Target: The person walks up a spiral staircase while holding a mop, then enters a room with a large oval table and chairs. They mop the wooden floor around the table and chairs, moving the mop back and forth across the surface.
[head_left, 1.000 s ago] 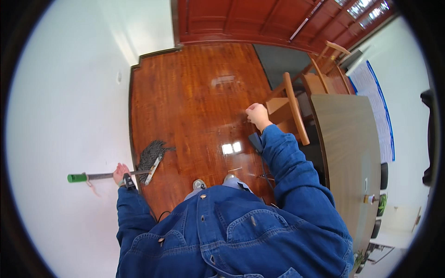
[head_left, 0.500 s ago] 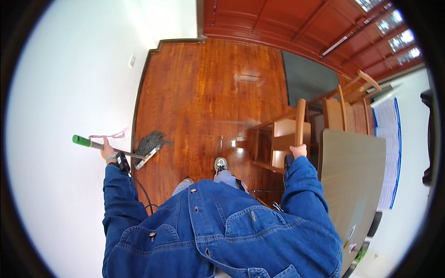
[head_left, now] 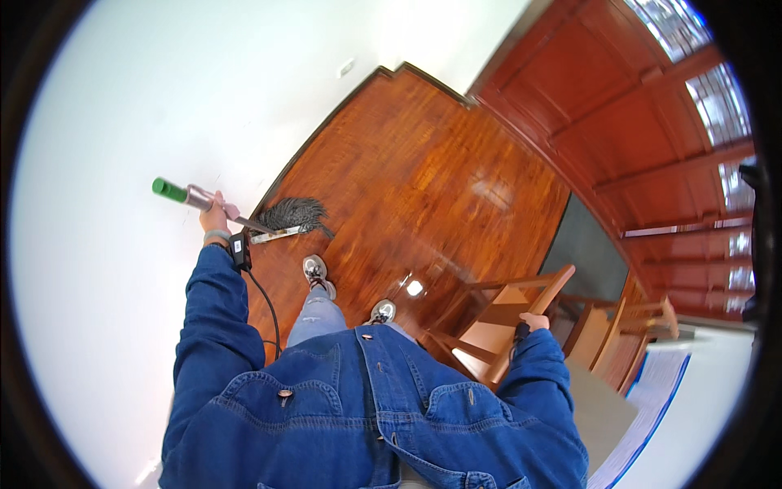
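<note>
My left hand (head_left: 215,217) is closed round the upper shaft of a mop (head_left: 292,214), just below its green grip end. The mop's grey string head lies on the wooden floor by the left wall, with a pale clamp bar along its near side. To the right, my right hand (head_left: 535,323) grips the top rail of a wooden chair (head_left: 557,292). That chair's seat and legs show below and left of the hand, and its frame looks slanted. The fingers of my right hand are partly hidden.
A white wall (head_left: 122,122) runs up the left side. Red panelled doors (head_left: 619,90) with glass panes stand at the far right, a dark mat (head_left: 588,238) before them. More wooden chairs (head_left: 623,326) and a table (head_left: 599,407) are at the right. A cable (head_left: 273,306) hangs by my left arm.
My view has turned, so the wall corner and doors sit further right. My left foot has come forward. The chair under my right hand has turned, and both hands keep their holds.
</note>
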A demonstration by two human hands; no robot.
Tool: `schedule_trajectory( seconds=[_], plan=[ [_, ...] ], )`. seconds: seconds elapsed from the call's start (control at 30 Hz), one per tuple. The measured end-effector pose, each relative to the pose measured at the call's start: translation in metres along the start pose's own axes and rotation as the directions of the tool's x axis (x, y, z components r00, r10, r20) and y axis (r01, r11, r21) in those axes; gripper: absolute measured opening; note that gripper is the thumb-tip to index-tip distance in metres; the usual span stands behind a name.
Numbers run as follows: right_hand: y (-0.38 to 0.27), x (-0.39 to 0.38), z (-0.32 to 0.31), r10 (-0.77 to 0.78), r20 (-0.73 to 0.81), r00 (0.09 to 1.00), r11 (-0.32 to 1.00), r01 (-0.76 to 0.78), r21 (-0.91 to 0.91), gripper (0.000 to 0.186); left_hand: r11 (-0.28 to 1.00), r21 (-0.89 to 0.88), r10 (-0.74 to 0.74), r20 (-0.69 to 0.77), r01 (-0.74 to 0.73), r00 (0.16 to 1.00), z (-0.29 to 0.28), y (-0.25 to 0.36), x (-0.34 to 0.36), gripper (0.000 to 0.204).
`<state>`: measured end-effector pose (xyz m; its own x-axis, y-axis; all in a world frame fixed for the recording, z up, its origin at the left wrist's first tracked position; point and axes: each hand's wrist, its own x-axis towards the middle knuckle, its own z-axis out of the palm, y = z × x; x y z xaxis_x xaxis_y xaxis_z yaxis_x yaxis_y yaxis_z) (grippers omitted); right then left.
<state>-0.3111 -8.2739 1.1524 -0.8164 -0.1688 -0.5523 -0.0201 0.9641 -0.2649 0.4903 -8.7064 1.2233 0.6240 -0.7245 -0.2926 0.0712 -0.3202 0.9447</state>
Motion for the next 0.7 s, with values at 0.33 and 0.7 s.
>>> schedule_trajectory(
  seconds=[0.33,0.7],
  plan=[
    [-0.213,-0.123,0.133,-0.234,0.016,0.972,0.972,0.234,0.013,0.041,0.991,-0.085,0.102,0.025,-0.100,0.994,-0.014,-0.010,0.042,0.019],
    [-0.515,-0.207,0.315,-0.457,0.419,0.785,0.833,0.212,0.511,0.026,0.993,-0.048,0.106,0.071,-0.103,0.992,-0.026,-0.045,0.081,0.018]
  ],
)
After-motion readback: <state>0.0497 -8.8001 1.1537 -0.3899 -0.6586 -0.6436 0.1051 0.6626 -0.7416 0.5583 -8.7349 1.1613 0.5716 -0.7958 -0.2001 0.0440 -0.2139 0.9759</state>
